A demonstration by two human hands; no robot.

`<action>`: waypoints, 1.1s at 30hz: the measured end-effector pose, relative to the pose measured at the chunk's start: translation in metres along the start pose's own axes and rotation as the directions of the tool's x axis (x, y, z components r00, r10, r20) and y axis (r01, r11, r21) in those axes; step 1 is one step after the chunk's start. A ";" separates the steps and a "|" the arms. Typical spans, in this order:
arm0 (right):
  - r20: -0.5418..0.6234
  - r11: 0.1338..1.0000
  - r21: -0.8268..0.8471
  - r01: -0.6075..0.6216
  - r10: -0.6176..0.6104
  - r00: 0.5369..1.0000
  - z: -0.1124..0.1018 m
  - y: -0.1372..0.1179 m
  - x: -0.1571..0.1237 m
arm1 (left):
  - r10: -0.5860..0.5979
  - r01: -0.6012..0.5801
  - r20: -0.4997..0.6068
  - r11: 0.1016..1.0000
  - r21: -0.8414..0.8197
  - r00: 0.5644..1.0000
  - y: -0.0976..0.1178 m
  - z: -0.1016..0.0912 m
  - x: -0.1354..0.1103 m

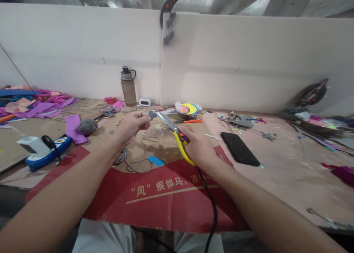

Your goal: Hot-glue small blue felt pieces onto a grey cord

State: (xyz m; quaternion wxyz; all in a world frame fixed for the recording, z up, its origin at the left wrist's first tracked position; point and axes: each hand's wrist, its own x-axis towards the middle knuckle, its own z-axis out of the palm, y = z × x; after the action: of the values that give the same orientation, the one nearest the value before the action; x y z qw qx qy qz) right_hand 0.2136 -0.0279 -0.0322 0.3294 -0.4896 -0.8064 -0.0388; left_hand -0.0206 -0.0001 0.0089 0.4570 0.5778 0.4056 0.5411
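Observation:
Between the fingertips of my left hand (135, 125) is a small grey felt piece (152, 115), held up over the table. My right hand (199, 144) grips yellow-handled scissors (179, 142), their blades pointing up and left toward the felt. The blade tips sit close to the piece's right edge; whether they touch it I cannot tell. Below the hands, grey cord (138, 165) lies in loops beside a blue paper cutout (156, 161) on a red printed cardboard sheet (166, 194).
A black phone (240, 148) lies to the right. Behind the hands are a metal bowl (188, 115), a water bottle (128, 89) and a small digital clock (144, 102). Grey yarn (87, 126), a blue power strip (49, 153) and purple felt scraps (41, 111) occupy the left. A black cable (211, 201) hangs over the front edge.

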 end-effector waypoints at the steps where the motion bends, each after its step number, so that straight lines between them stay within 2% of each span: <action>1: -0.012 0.996 0.086 -0.015 0.016 1.000 0.002 0.002 0.000 | -0.015 0.015 -0.016 1.000 -0.016 1.000 0.000 0.000 0.000; 4: -0.027 0.971 0.238 -0.009 0.016 1.000 0.007 0.006 0.001 | -0.055 0.052 -0.045 0.997 -0.060 0.997 0.001 0.000 0.001; 8: 0.039 0.967 0.254 0.010 -0.021 0.999 0.010 0.006 0.000 | -0.079 0.075 -0.036 0.992 -0.101 0.996 0.000 -0.001 0.001; 11: 0.043 0.985 0.171 0.029 -0.037 0.998 0.008 0.004 0.000 | -0.079 0.075 -0.041 0.992 -0.098 0.996 -0.001 -0.001 0.001; 18: 0.030 0.992 -0.109 0.061 -0.058 0.998 0.004 0.001 0.000 | -0.028 0.030 -0.042 0.998 0.053 0.999 -0.006 -0.001 0.002; 24: 0.053 0.980 -0.192 0.047 -0.037 0.998 0.003 -0.002 0.001 | -0.018 0.015 -0.090 0.999 -0.028 0.996 -0.005 0.001 0.000; 28: 0.045 0.971 -0.229 0.067 -0.058 0.997 0.003 -0.002 0.002 | -0.011 0.004 -0.053 0.993 -0.120 0.999 -0.003 0.003 -0.001; 33: 0.012 0.955 -0.283 0.093 -0.094 0.996 0.005 0.000 0.001 | -0.063 0.056 -0.025 0.978 -0.202 0.998 -0.004 0.003 0.000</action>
State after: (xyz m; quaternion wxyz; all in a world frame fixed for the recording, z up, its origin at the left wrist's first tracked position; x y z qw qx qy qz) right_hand 0.2111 -0.0250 -0.0351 0.2543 -0.4929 -0.8146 -0.1696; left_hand -0.0177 0.0001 0.0054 0.5228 0.5077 0.3728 0.5744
